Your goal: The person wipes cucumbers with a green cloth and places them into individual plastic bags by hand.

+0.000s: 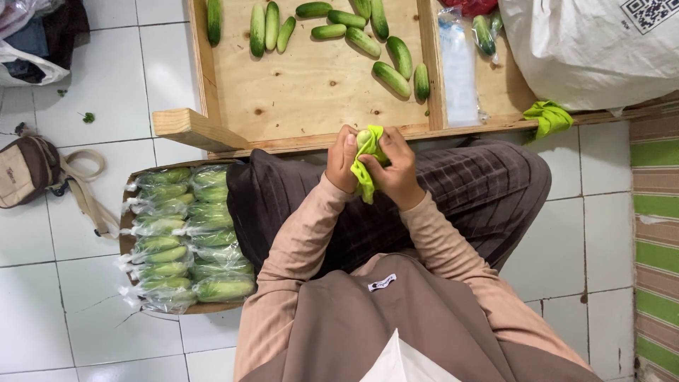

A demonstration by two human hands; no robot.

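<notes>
Clutching cucumber [363, 139] (cloth-wrapped [367, 180]), both hands' [344, 161] [398, 170] grip closed.

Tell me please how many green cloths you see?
2. One cloth wraps a cucumber between left hand and right hand; another cloth lies at the wooden tray's right end. Others may be hidden.

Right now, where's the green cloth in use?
In the head view, the green cloth sits centre frame, wrapped round a cucumber between the left hand and right hand, just below the wooden tray edge.

Loose cucumbers [368, 35] on a wooden tray [311, 99], bagged cucumbers [187, 237] beside a brown bag [28, 170]
</notes>
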